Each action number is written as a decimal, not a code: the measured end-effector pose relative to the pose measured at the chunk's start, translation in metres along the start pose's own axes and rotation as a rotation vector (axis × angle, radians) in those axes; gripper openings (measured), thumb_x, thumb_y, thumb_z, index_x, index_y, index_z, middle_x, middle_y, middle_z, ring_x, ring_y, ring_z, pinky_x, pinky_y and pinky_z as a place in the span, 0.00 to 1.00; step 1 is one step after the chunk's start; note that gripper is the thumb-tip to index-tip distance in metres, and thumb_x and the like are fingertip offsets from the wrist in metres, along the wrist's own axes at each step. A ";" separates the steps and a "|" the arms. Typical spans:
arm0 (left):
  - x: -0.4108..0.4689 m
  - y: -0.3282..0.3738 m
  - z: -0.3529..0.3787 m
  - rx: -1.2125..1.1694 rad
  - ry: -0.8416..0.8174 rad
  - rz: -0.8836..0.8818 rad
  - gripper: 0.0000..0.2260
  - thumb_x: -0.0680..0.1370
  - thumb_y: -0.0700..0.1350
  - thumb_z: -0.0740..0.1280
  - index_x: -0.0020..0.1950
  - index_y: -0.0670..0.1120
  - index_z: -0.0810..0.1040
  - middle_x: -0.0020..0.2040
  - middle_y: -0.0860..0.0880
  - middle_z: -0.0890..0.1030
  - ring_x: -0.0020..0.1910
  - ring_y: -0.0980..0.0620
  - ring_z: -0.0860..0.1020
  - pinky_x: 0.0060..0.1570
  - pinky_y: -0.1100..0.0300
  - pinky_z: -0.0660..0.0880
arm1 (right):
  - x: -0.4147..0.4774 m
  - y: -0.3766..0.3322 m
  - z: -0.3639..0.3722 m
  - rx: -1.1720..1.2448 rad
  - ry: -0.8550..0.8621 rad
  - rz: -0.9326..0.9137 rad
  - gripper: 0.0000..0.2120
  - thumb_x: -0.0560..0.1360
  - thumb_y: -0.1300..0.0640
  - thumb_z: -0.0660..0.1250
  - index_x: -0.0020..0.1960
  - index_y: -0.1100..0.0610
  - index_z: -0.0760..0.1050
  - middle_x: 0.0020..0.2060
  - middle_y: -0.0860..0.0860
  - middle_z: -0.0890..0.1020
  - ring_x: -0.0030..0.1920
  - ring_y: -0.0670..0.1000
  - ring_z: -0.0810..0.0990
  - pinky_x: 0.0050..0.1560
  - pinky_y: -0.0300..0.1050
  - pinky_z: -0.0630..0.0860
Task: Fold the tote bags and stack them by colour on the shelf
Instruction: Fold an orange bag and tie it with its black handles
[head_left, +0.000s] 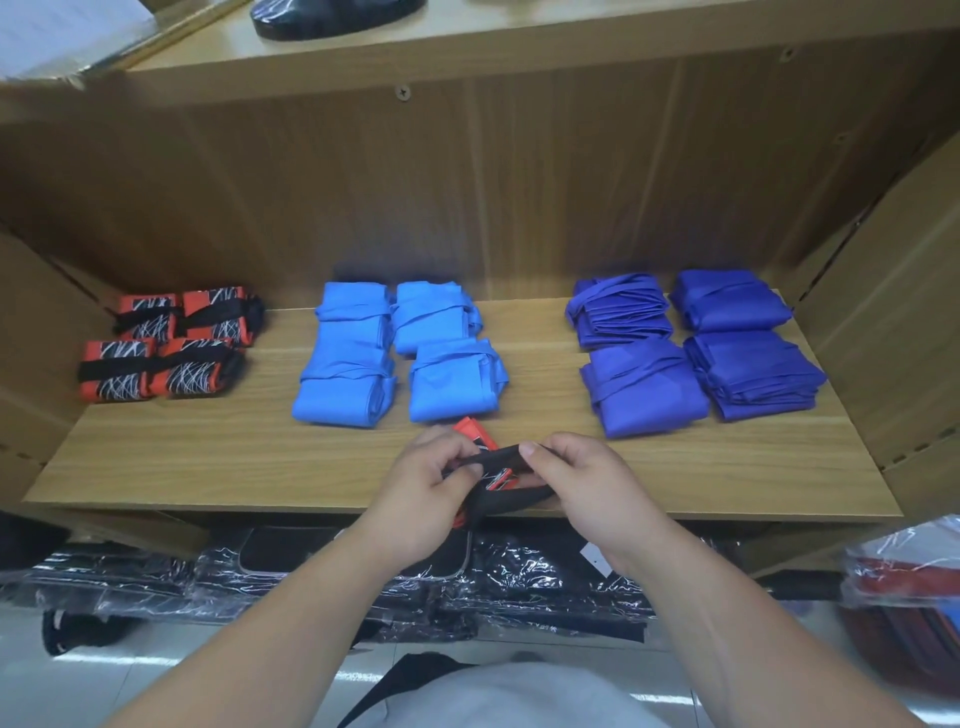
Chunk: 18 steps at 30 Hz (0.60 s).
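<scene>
Over the front edge of the wooden shelf (208, 457), both my hands hold a folded orange and black tote bag (480, 441). My left hand (431, 478) grips its left side. My right hand (582, 478) pinches its black strap (506, 457), which crosses the bundle. On the shelf lie folded bags by colour: orange and black bundles (161, 343) at the left, light blue bundles (395, 353) in the middle, dark blue bundles (696, 343) at the right.
The shelf's back panel and side walls close it in; another board runs above. Below the shelf lie black items in clear plastic wrap (311, 577). A wrapped red item (904, 582) sits at the lower right. Bare shelf board (727, 467) shows along the front.
</scene>
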<state>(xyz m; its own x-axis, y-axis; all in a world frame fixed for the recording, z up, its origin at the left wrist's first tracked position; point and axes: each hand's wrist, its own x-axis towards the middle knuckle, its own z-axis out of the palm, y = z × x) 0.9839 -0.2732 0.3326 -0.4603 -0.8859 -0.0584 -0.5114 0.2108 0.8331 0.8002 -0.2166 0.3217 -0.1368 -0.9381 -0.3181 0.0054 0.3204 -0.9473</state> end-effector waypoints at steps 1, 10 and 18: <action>0.001 0.001 0.000 0.001 0.000 -0.012 0.11 0.80 0.37 0.68 0.41 0.49 0.77 0.45 0.50 0.75 0.46 0.55 0.73 0.49 0.64 0.68 | 0.000 0.000 0.000 0.034 0.010 0.023 0.14 0.81 0.48 0.67 0.40 0.55 0.79 0.43 0.56 0.87 0.47 0.58 0.86 0.56 0.58 0.81; 0.002 0.017 -0.002 -0.110 -0.011 -0.182 0.11 0.69 0.51 0.68 0.35 0.44 0.73 0.42 0.48 0.73 0.40 0.53 0.72 0.42 0.58 0.66 | -0.007 0.001 0.013 0.078 0.106 -0.032 0.16 0.81 0.47 0.63 0.49 0.60 0.76 0.47 0.57 0.86 0.53 0.61 0.83 0.61 0.63 0.77; -0.008 0.017 -0.010 -0.250 0.066 -0.115 0.09 0.79 0.49 0.65 0.46 0.45 0.80 0.48 0.45 0.80 0.46 0.51 0.77 0.46 0.61 0.72 | -0.012 -0.006 0.025 0.630 0.004 0.010 0.10 0.85 0.57 0.59 0.55 0.65 0.72 0.53 0.66 0.84 0.56 0.65 0.84 0.62 0.60 0.79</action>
<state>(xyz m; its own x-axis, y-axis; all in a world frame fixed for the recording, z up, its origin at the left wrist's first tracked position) 0.9863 -0.2661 0.3528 -0.3567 -0.9249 -0.1314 -0.3588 0.0058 0.9334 0.8261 -0.2106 0.3307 -0.1378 -0.9344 -0.3285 0.5888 0.1894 -0.7858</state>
